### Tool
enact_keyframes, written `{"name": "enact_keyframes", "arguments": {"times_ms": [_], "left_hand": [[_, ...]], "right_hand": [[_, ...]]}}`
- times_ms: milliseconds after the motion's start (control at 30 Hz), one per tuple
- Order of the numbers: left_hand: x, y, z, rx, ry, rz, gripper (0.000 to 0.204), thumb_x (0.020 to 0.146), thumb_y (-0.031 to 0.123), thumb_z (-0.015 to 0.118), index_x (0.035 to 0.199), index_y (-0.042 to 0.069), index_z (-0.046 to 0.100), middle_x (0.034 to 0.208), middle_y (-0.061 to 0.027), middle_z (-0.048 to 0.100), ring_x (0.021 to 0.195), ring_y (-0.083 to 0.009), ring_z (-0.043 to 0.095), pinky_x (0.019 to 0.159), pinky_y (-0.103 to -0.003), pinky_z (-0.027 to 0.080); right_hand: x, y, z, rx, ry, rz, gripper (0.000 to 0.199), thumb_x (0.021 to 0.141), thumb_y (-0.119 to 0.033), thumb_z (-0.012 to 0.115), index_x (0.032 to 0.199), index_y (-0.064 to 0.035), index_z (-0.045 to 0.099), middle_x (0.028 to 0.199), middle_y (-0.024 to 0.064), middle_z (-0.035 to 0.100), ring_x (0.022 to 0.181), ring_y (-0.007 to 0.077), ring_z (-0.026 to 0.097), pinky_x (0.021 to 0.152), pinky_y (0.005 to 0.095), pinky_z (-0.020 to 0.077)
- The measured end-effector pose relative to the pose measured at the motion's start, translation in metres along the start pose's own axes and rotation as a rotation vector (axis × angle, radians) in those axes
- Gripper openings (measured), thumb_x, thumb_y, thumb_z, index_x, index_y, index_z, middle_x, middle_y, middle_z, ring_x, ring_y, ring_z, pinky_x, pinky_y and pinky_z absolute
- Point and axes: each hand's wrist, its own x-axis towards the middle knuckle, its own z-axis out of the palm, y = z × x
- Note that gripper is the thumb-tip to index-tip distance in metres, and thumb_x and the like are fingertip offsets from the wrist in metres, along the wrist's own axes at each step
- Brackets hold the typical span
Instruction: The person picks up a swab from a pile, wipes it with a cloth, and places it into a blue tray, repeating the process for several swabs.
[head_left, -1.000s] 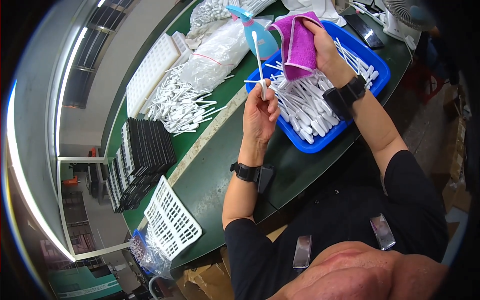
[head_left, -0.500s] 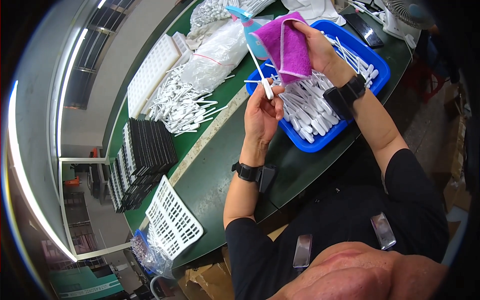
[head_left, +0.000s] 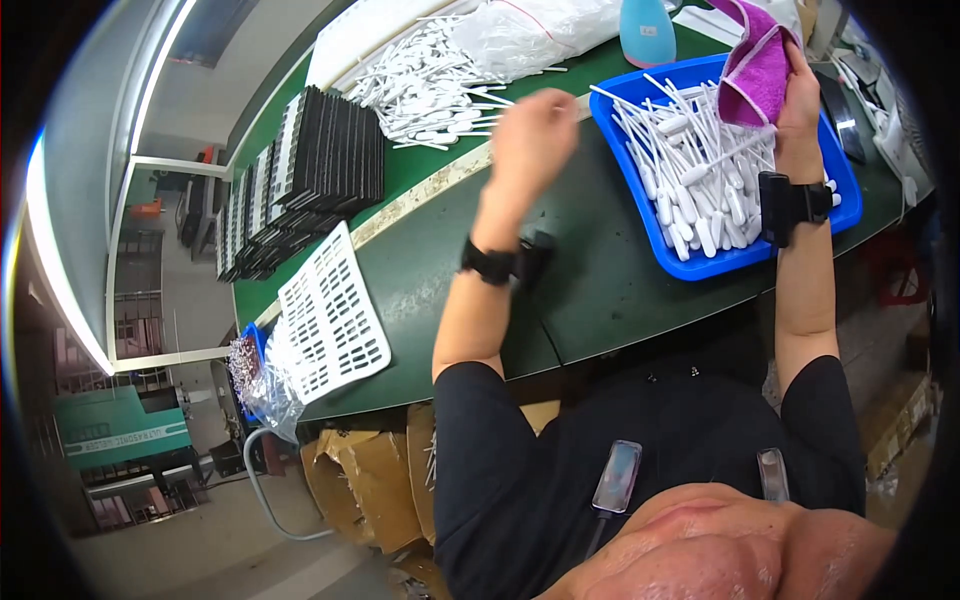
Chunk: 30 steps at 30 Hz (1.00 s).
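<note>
Dark green tabletop (head_left: 600, 305) sweeps across my view, with a tall stack of thin black panels (head_left: 335, 150) at ten o'clock and a flat, white perforated plastic basket (head_left: 338, 315) at nine. At two o'clock sits a bright blue plastic tray (head_left: 715, 266), heaped with slim white plastic sticks (head_left: 690, 180) with rounded, thicker ends. Over its upper right, my right hand (head_left: 800, 105) grips a fuzzy magenta cloth (head_left: 757, 75) with pale edging, fingers bent around it. My left hand (head_left: 537, 135), just past twelve, looks curled, but it's too blurred for me to tell how far, or whether it pinches anything. As I judge it, the cloth's hanging corner could catch the jutting sticks and drag some over the rim; a careless left swing might scatter the loose white heap (head_left: 430, 95) at about twelve. With the tray near the table's edge, a bump from my right wrist could nudge it outward. That forearm hides part of the tray's right side, the cloth runs to the upper border, and the pale blue bottle (head_left: 648, 38) at one o'clock has its top cut off.
</note>
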Motion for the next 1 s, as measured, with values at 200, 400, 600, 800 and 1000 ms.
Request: {"name": "enact_keyframes", "arguments": {"times_ms": [200, 400, 600, 800, 1000], "left_hand": [[0.009, -0.14, -0.044, 0.752, 0.062, -0.079, 0.017, 0.08, 0.02, 0.057, 0.09, 0.013, 0.069, 0.087, -0.0095, 0.066, 0.081, -0.0286, 0.063, 0.07, -0.038, 0.049], [0.013, -0.149, -0.05, 0.619, -0.105, 0.149, 0.016, 0.081, 0.018, 0.056, 0.09, 0.012, 0.067, 0.094, -0.0107, 0.065, 0.081, -0.0281, 0.062, 0.068, -0.04, 0.048], [0.017, -0.15, -0.037, 0.947, -0.13, 0.285, 0.016, 0.084, 0.019, 0.054, 0.087, 0.006, 0.062, 0.092, -0.0139, 0.064, 0.079, -0.0275, 0.062, 0.062, -0.039, 0.049], [0.016, -0.108, -0.033, -0.466, 0.209, -0.372, 0.02, 0.093, 0.022, 0.047, 0.101, 0.005, 0.054, 0.086, -0.01, 0.064, 0.075, -0.0197, 0.062, 0.055, -0.03, 0.048], [0.021, -0.05, 0.003, -1.419, 0.148, -0.483, 0.026, 0.094, 0.019, 0.046, 0.116, 0.005, 0.049, 0.091, -0.0072, 0.062, 0.076, -0.0148, 0.061, 0.051, -0.025, 0.046]], "right_hand": [[0.002, 0.002, -0.01, -0.057, 0.06, -0.009, 0.031, 0.095, -0.022, 0.04, 0.112, -0.0005, 0.055, 0.103, 0.0125, 0.064, 0.09, 0.0234, 0.063, 0.083, 0.036, 0.051], [-0.007, -0.001, -0.003, -0.043, -0.016, 0.008, 0.03, 0.096, -0.022, 0.039, 0.111, -0.001, 0.055, 0.098, 0.0122, 0.065, 0.085, 0.0222, 0.064, 0.079, 0.0348, 0.0524], [0.013, -0.005, -0.034, -0.112, 0.093, -0.004, 0.03, 0.096, -0.021, 0.039, 0.11, -0.0014, 0.056, 0.097, 0.0114, 0.065, 0.084, 0.0214, 0.064, 0.079, 0.0344, 0.0524], [-0.007, -0.023, -0.022, -0.04, -0.066, -0.118, 0.029, 0.095, -0.019, 0.037, 0.111, -0.0012, 0.055, 0.097, 0.011, 0.065, 0.085, 0.0207, 0.064, 0.078, 0.0333, 0.0525], [-0.017, -0.036, 0.026, -0.211, 0.583, -0.38, 0.029, 0.095, -0.016, 0.036, 0.112, -0.0013, 0.054, 0.101, 0.0114, 0.063, 0.086, 0.0214, 0.063, 0.078, 0.0337, 0.0523]]}}
